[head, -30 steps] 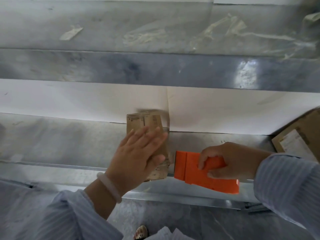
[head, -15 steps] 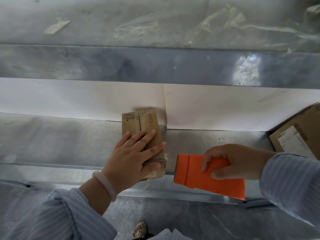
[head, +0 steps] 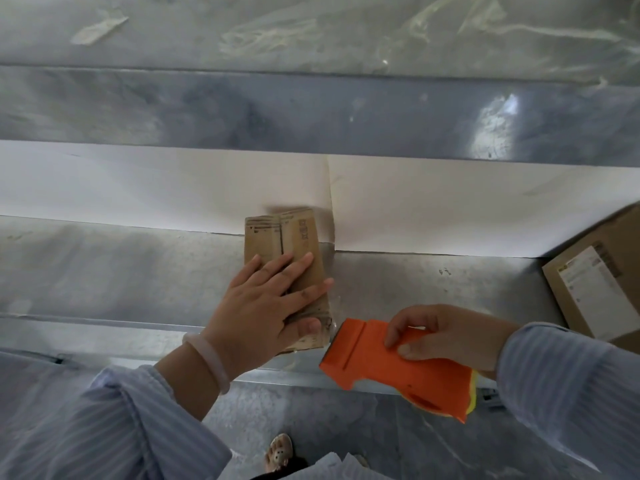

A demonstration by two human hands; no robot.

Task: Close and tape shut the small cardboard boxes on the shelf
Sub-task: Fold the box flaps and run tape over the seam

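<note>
A person's left hand (head: 263, 317) lies flat, fingers spread, on the small brown cardboard box (head: 298, 237) at the centre of the frame, pinning its flaps down on the grey metal shelf (head: 104, 271). The right hand (head: 446, 337), fingers curled round the orange plastic tape dispenser (head: 377, 368), has in the past second dipped and tilted the tool, bringing its front edge in just beside the box's lower right corner. The box, blurred a second ago, now sits almost steady under the palm. A glint at that corner may be clear tape, though this cannot be confirmed. The shift suggests a strip is being finished or cut. A larger labelled cardboard carton (head: 595, 289) waits at the right edge.
</note>
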